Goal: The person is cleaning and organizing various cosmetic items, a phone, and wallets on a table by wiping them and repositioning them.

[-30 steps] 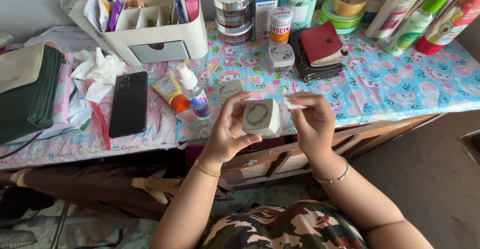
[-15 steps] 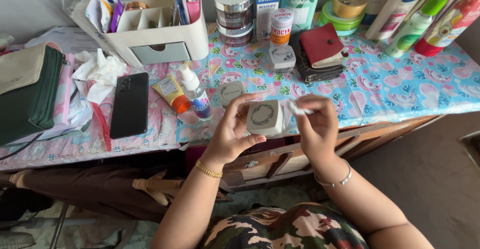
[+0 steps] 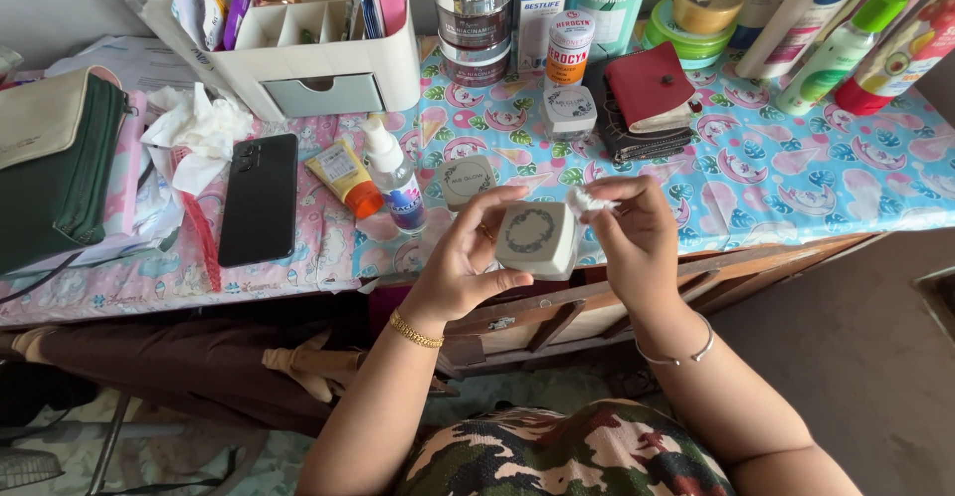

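The left hand (image 3: 468,257) grips a small, rigid, light square jar (image 3: 537,239) by its sides above the table (image 3: 796,178) edge, while the right hand (image 3: 632,237) fingers pinch a soft white wad (image 3: 580,200) just beside it.

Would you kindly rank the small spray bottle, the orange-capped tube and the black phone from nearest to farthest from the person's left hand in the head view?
Measured from the left hand:
1. Small spray bottle, just up-left of the hand on the patterned cloth.
2. Orange-capped tube, lying left of the bottle.
3. Black phone, farthest left, face down beside the crumpled tissue.
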